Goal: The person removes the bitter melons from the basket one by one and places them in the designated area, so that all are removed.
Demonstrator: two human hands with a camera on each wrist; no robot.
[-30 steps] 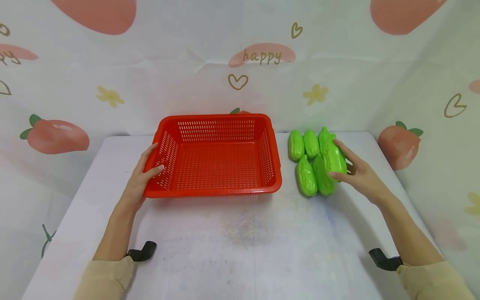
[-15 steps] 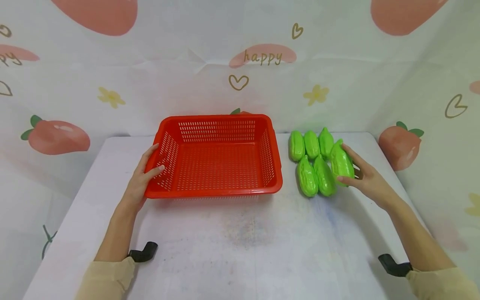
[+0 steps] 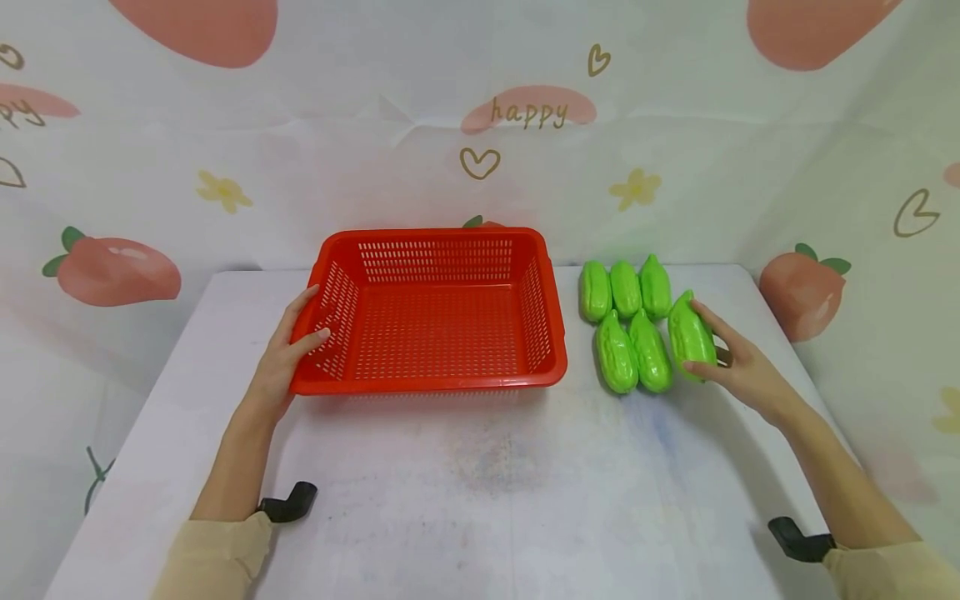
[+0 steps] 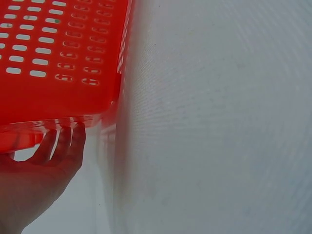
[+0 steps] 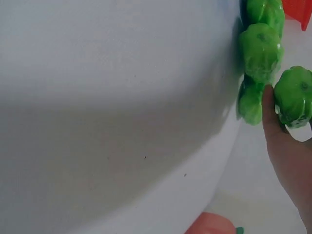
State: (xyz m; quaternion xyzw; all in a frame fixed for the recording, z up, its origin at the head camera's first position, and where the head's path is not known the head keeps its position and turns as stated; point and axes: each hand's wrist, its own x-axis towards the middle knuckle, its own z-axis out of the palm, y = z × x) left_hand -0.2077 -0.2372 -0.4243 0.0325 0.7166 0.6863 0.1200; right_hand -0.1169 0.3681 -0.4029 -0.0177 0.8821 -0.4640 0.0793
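My left hand (image 3: 279, 362) grips the left side of a red slotted plastic basket (image 3: 427, 387), thumb over the rim and fingers along the outer wall. In the left wrist view those fingers curl against the basket wall (image 4: 53, 100). At the right, my right hand (image 3: 742, 371) holds a bright green, ridged bitter melon (image 3: 689, 337) with a pointed tip, between thumb and fingers. The right wrist view shows its lobed blunt end (image 5: 294, 97). Just left of it, several like bitter melons (image 3: 617, 354) lie in two rows, three behind and two in front.
The basket stands on a white table (image 3: 495, 483) close to its back edge, the melons to its right. A white printed cloth (image 3: 420, 183) hangs behind the table and along the sides. Each wrist carries a black camera mount (image 3: 288, 504).
My right hand has moved the held bitter melon rightward and toward me, away from over the others, to a spot beside the front row. My left hand and the basket have stayed put.
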